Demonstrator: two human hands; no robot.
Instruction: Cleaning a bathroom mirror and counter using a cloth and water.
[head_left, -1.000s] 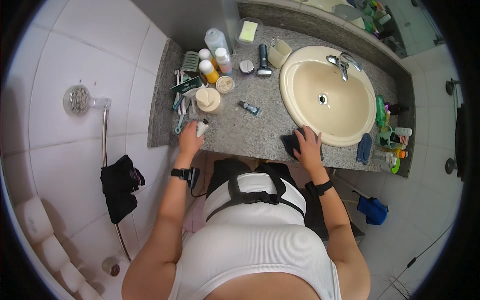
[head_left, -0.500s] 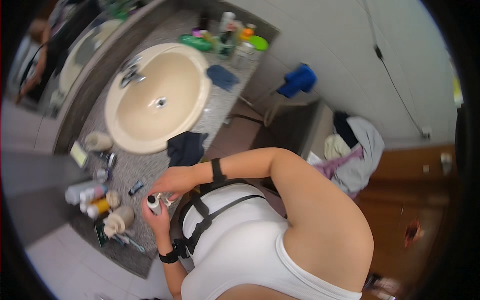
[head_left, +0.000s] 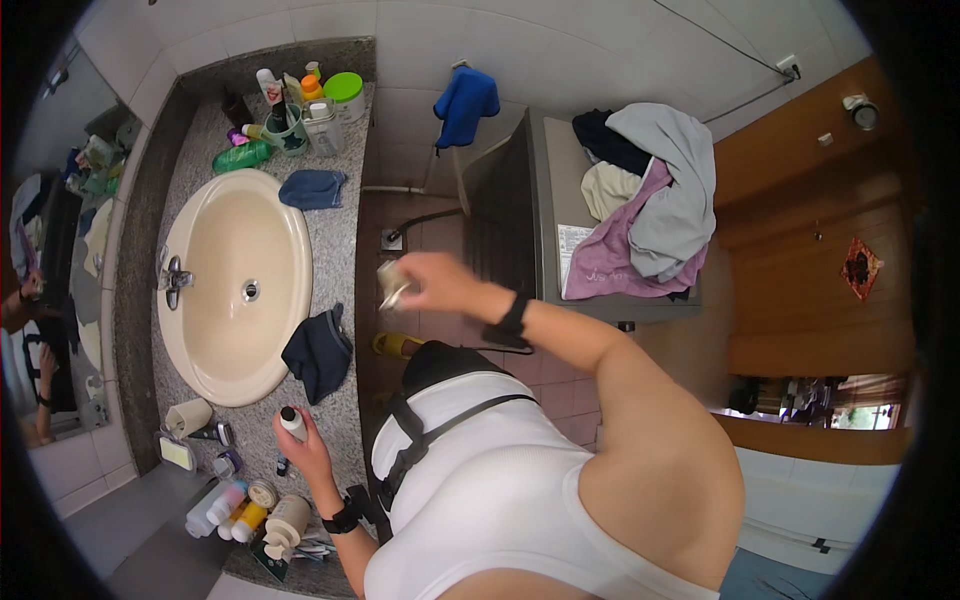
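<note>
Small white bottle (head_left: 292,422), dark-capped, is gripped upright in the left hand (head_left: 305,450), whose fingers are closed round its lower part; it is held just above the near edge of the speckled granite counter (head_left: 340,250), close to the crumpled dark cloth (head_left: 318,352). A black band is worn on that wrist. The right hand (head_left: 432,283) is raised over the brown floor between the counter and the grey machine (head_left: 560,215), and a small pale object (head_left: 393,284) is pinched in its fingers; it is blurred, so its kind cannot be told.

An oval cream basin (head_left: 235,285) with a metal tap (head_left: 172,278) is set in the counter. At the far end, packages are crowded together: a round tub with a bright green lid (head_left: 345,90), a clear jug-like container (head_left: 320,125), an orange-capped bottle (head_left: 312,88), a white bottle (head_left: 268,85) and a green bottle (head_left: 242,156) lying on its side. A folded blue cloth (head_left: 312,188) lies beside them. At the near end, a cluster of small bottles and jars (head_left: 250,510) in white, pink and yellow is seen, with a cream cup (head_left: 188,416) tipped on its side. A blue cloth (head_left: 465,102) hangs on the tiled wall. Grey, pink and dark laundry (head_left: 645,200) is heaped on the machine, on whose lid a rectangular white label (head_left: 572,255) is fixed.
</note>
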